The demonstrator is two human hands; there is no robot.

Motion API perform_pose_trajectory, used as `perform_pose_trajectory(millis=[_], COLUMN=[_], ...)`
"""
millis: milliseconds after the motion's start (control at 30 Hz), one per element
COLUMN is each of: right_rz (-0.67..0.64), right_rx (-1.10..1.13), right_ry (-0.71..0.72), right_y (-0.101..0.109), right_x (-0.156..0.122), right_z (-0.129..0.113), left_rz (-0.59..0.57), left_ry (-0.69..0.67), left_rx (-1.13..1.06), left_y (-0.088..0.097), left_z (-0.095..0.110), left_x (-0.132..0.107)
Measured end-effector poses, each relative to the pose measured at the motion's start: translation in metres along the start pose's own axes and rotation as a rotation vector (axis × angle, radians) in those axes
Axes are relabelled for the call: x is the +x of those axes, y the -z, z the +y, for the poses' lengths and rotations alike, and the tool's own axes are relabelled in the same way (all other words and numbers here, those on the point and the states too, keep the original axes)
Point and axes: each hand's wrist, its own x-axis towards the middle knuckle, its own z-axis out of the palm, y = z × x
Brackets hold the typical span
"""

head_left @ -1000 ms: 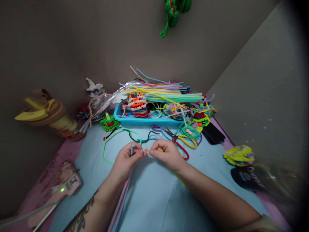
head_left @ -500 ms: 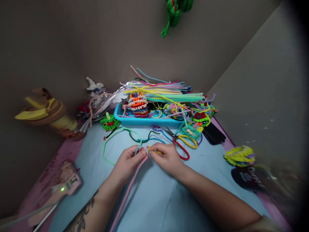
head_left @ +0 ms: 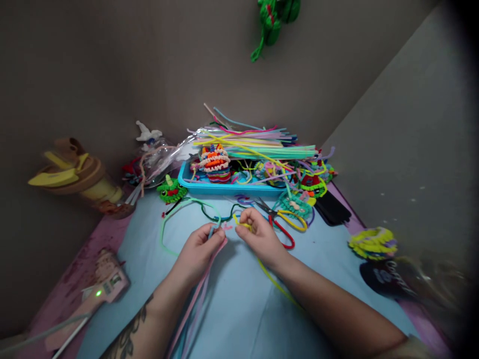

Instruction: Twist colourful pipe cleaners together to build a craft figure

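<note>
My left hand is closed, its thumb and fingers pinching several pipe cleaners. A pink pipe cleaner trails from it toward the front edge beside lilac and blue ones, and a mint green pipe cleaner loops out to its left. Short pink ends stick out past the fingertips. My right hand is closed on a yellow pipe cleaner, whose tip points up between the fingers while its length hangs below the wrist. A small gap separates the two hands. Scissors with red and yellow handles lie just beyond my right hand.
A blue tray at the back holds pipe cleaners and fuzzy figures. A green figure sits left of it, a black phone-like slab right. A pink glue gun with a lit green light lies at left, near a brown pot.
My right hand has drawn slightly right and up, away from my left hand. The yellow pipe cleaner now shows along its length below my right wrist.
</note>
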Motion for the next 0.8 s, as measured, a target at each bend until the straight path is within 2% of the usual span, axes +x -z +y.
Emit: perform_pose_trajectory(millis=[100, 167, 300, 400, 467, 567, 667, 733, 800], right_rz=[-0.162, -0.225, -0.235, -0.303, -0.328, -0.283, -0.289, -0.327, -0.306], right_rx=[0.239, 0.314, 0.307, 0.258, 0.24, 0.293, 0.456, 0.532, 0.543], right_ry=[-0.151, -0.192, -0.152, -0.122, -0.122, -0.162, -0.399, -0.572, -0.619], right_y=[-0.001, -0.002, 0.001, 0.005, 0.007, 0.006, 0.003, 0.0, -0.002], right_x=[0.002, 0.002, 0.002, 0.004, 0.004, 0.004, 0.003, 0.002, 0.002], right_z=[0.001, 0.0, -0.003, -0.005, -0.007, -0.007, -0.007, -0.007, -0.006], left_rz=[-0.128, -0.205, -0.276, -0.318, -0.341, -0.251, -0.113, -0.064, -0.023], left_ry=[0.05, 0.075, 0.161, 0.226, 0.216, 0.073, -0.137, -0.28, -0.356], left_rx=[0.026, 0.032, -0.012, -0.064, -0.049, 0.094, 0.354, 0.51, 0.583], left_y=[0.0, 0.0, 0.001, -0.001, -0.004, -0.007, -0.006, -0.003, -0.002], left_z=[-0.002, -0.004, -0.006, -0.004, -0.002, -0.001, -0.002, -0.004, -0.006], left_x=[0.0, 0.0, -0.001, -0.002, -0.003, -0.006, -0.009, -0.01, -0.01])
